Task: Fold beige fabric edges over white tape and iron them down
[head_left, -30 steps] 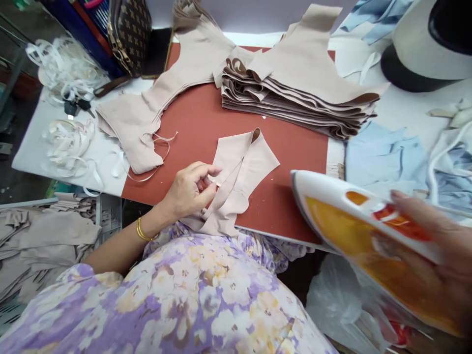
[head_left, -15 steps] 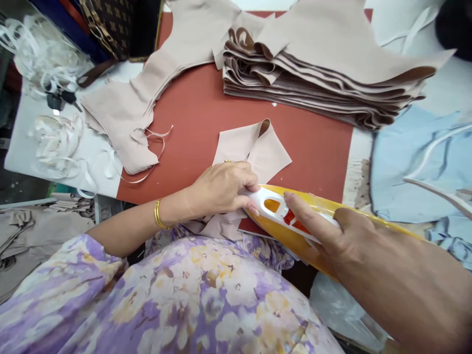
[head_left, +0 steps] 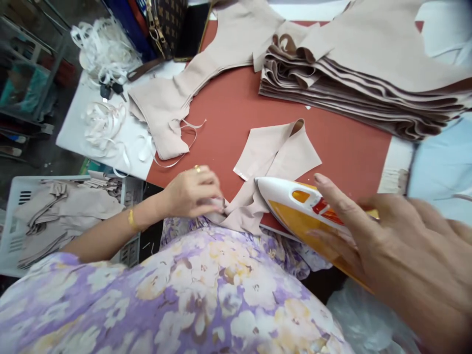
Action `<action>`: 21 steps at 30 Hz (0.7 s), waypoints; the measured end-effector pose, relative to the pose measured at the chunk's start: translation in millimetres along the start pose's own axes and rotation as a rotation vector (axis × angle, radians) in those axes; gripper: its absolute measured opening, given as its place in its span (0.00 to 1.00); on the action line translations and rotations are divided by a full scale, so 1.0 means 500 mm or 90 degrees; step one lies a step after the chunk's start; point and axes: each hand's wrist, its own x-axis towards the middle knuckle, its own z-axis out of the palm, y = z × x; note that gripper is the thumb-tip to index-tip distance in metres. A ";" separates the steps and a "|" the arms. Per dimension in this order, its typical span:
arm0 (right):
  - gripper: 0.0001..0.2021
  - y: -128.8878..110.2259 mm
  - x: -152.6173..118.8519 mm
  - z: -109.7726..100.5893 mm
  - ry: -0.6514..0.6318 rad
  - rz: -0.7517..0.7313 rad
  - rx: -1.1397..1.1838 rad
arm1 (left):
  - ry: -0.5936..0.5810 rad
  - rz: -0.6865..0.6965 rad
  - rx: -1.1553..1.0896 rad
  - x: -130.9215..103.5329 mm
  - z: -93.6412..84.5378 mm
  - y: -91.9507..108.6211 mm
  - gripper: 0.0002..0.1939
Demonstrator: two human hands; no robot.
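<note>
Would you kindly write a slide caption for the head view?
The left hand pinches beige fabric while the right hand holds a white-and-orange iron.

Markings: no readable text.
Brown bag [head_left: 171, 20], by worktop's [head_left: 73, 125] far left corner: repeated tan motifs, too small to read.

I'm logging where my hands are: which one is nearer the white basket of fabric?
Left. The left hand, at the near end of the beige piece, is to the right of the white basket; the right hand, on the iron, is much farther right.
</note>
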 end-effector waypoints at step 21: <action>0.11 -0.169 0.022 0.028 -0.060 -0.124 0.376 | 0.113 -0.165 -0.182 -0.052 -0.038 -0.023 0.09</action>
